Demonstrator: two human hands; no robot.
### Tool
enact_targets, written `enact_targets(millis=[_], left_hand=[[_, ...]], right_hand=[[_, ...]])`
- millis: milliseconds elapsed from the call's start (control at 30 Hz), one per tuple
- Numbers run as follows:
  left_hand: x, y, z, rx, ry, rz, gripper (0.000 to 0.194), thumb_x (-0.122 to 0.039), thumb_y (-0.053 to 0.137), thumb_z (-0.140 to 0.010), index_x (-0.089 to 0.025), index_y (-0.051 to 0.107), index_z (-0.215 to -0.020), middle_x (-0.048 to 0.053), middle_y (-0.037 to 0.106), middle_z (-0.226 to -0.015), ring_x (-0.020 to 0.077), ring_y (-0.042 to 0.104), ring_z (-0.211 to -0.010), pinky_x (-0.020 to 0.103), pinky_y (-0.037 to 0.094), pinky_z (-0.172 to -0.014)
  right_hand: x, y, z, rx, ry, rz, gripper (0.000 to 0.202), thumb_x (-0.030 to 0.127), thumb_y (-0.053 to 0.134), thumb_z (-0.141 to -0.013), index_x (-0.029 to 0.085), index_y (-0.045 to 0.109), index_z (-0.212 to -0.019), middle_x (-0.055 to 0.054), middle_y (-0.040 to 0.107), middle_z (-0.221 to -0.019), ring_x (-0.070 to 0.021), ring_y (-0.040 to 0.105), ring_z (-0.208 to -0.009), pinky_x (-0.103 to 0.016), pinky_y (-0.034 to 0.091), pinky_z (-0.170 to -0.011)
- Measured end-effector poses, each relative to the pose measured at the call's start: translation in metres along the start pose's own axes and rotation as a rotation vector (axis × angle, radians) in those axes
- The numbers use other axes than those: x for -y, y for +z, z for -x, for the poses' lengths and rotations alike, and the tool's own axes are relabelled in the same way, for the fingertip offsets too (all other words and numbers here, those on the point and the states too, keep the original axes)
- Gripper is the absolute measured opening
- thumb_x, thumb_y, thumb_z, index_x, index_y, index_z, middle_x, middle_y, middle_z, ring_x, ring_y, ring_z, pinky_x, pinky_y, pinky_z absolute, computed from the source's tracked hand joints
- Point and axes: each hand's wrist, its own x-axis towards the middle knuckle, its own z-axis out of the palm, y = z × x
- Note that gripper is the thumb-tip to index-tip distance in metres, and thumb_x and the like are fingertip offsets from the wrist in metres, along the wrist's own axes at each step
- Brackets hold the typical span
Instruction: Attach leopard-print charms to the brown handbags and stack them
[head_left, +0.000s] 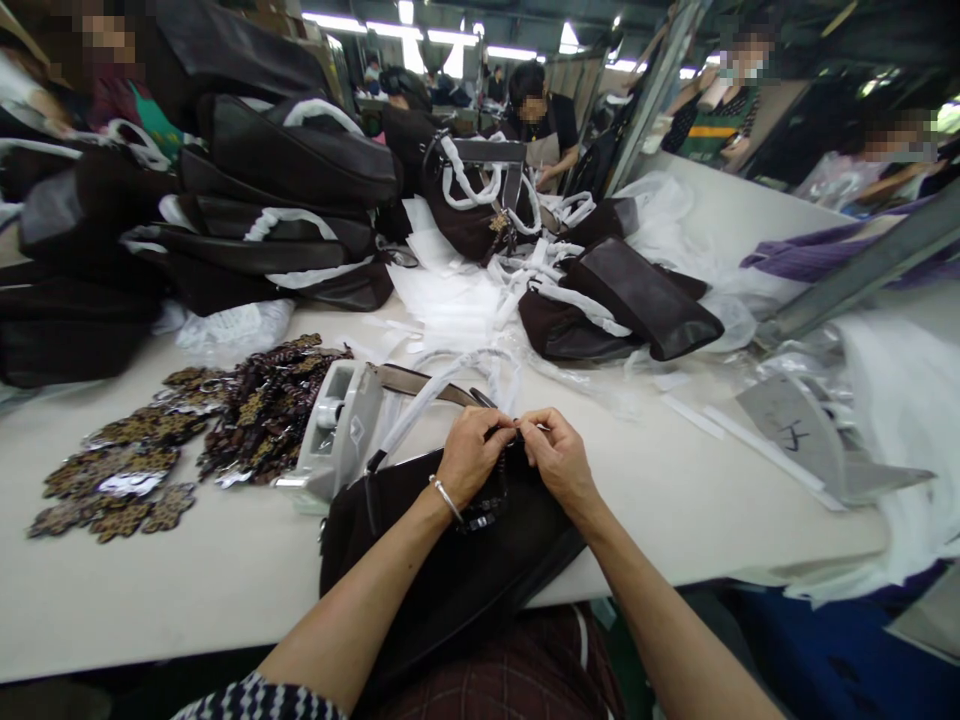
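Observation:
A dark bag [450, 570] lies at the table's front edge, partly over my lap, its handles wrapped in white. At its upper edge my left hand [474, 455], with a bracelet at the wrist, pinches something small and dark. My right hand [556, 455] meets it there, fingertips closed on the same spot. What exactly the fingertips hold is too small to make out. A dark strap or tag with a shiny piece [484, 515] hangs below my left hand on the bag.
Behind the bag stands a grey tape dispenser [337, 430]. Leopard-patterned charms [127, 470] and dark straps [259, 410] are piled left. Dark bags [300, 160] are stacked behind, with more bags [622, 300] at centre right. A person [551, 130] stands across the table.

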Motion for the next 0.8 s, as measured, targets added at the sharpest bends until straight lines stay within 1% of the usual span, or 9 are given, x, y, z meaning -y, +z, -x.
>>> enact_targets(millis=[100,133,200,300,400,500,567,667,800], left_hand=[[-0.004,-0.004,0.003,0.007,-0.003,0.024,0.011,-0.026,0.057,-0.088,-0.021,0.066,-0.083,0.001,0.066,-0.083,0.0186,0.055,-0.087,0.031,0.041,-0.082],[-0.006,-0.005,0.003,0.025,-0.001,0.04,0.013,-0.025,0.055,-0.089,-0.021,0.065,-0.082,0.001,0.065,-0.081,0.0179,0.055,-0.084,0.031,0.041,-0.08],[-0.009,-0.007,0.004,0.105,-0.01,0.133,0.015,-0.023,0.05,-0.091,-0.02,0.061,-0.081,0.0,0.062,-0.077,0.0154,0.055,-0.077,0.028,0.042,-0.075],[-0.011,-0.009,0.004,0.247,-0.097,0.349,0.015,-0.022,0.047,-0.091,-0.019,0.054,-0.079,-0.003,0.058,-0.07,0.0118,0.055,-0.065,0.025,0.043,-0.065],[-0.008,-0.01,0.003,0.296,-0.22,0.529,0.013,-0.026,0.05,-0.089,-0.018,0.051,-0.079,-0.003,0.057,-0.067,0.0112,0.057,-0.062,0.024,0.046,-0.062],[-0.002,-0.011,0.004,0.274,-0.304,0.698,0.014,-0.029,0.053,-0.087,-0.016,0.051,-0.08,-0.001,0.059,-0.071,0.0107,0.059,-0.064,0.024,0.049,-0.064],[0.001,-0.01,0.005,0.249,-0.328,0.767,0.016,-0.03,0.055,-0.086,-0.016,0.051,-0.08,0.0,0.06,-0.073,0.0102,0.059,-0.064,0.024,0.049,-0.064],[0.003,-0.009,0.006,0.233,-0.332,0.794,0.017,-0.031,0.056,-0.086,-0.015,0.052,-0.081,0.0,0.06,-0.075,0.0103,0.06,-0.064,0.024,0.05,-0.064],[0.002,-0.009,0.007,0.232,-0.326,0.804,0.017,-0.031,0.056,-0.086,-0.015,0.052,-0.081,0.0,0.06,-0.075,0.0101,0.06,-0.065,0.024,0.049,-0.064]], right_hand=[[0.005,-0.002,-0.001,0.041,0.01,-0.02,0.012,0.031,0.058,-0.086,0.019,0.057,-0.086,0.006,0.053,-0.057,-0.01,0.049,-0.051,-0.023,0.04,-0.053],[0.008,-0.003,-0.002,0.059,0.024,-0.037,0.011,0.03,0.058,-0.085,0.019,0.057,-0.088,0.005,0.055,-0.058,-0.0103,0.051,-0.053,-0.023,0.041,-0.055],[0.015,-0.005,-0.003,0.096,0.064,-0.073,0.012,0.028,0.058,-0.083,0.018,0.057,-0.091,0.004,0.06,-0.059,-0.0111,0.055,-0.055,-0.023,0.043,-0.056],[0.029,-0.01,-0.005,0.168,0.151,-0.09,0.015,0.026,0.061,-0.079,0.017,0.057,-0.092,0.001,0.066,-0.064,-0.0113,0.057,-0.056,-0.024,0.046,-0.058],[0.038,-0.022,-0.006,0.242,0.256,-0.089,0.021,0.024,0.067,-0.075,0.016,0.06,-0.092,-0.002,0.069,-0.071,-0.0114,0.06,-0.057,-0.025,0.048,-0.058],[0.036,-0.034,-0.006,0.186,0.299,-0.172,0.035,0.024,0.078,-0.067,0.017,0.062,-0.097,-0.005,0.071,-0.092,-0.0142,0.066,-0.07,-0.025,0.051,-0.061],[0.03,-0.038,-0.006,0.136,0.347,-0.237,0.042,0.025,0.082,-0.063,0.017,0.063,-0.1,-0.007,0.07,-0.101,-0.0161,0.068,-0.075,-0.024,0.053,-0.061],[0.021,-0.033,-0.005,0.111,0.408,-0.26,0.038,0.03,0.083,-0.065,0.014,0.068,-0.096,-0.008,0.071,-0.094,-0.0161,0.068,-0.071,-0.023,0.053,-0.056],[0.02,-0.017,-0.007,0.032,0.341,-0.291,0.032,0.036,0.081,-0.069,0.012,0.072,-0.089,-0.008,0.072,-0.08,-0.0121,0.064,-0.059,-0.018,0.05,-0.047]])
